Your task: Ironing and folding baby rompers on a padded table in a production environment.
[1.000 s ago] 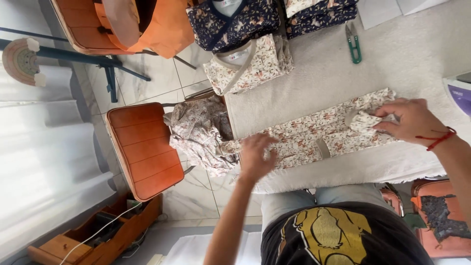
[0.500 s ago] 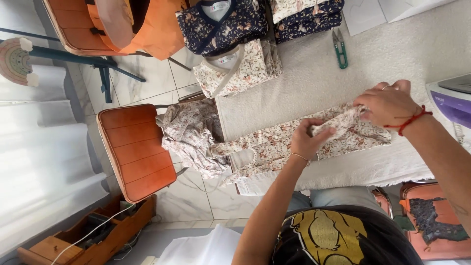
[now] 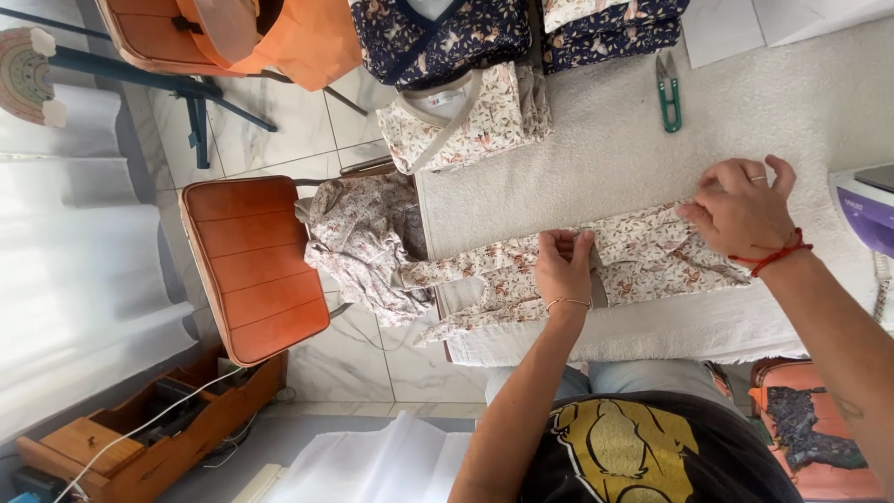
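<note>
On white table (image 3: 596, 158), hands seemingly press floral garment (image 3: 652, 256).

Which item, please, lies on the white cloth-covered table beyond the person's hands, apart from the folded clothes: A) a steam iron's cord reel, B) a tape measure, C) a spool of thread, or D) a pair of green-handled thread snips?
D: the green-handled thread snips lie alone on the white table cover, beyond the floral garment that the left hand and right hand press flat.

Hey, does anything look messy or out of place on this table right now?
Yes: a heap of floral cloth spills off the table's edge onto the orange chair, while other garments lie folded.
</note>
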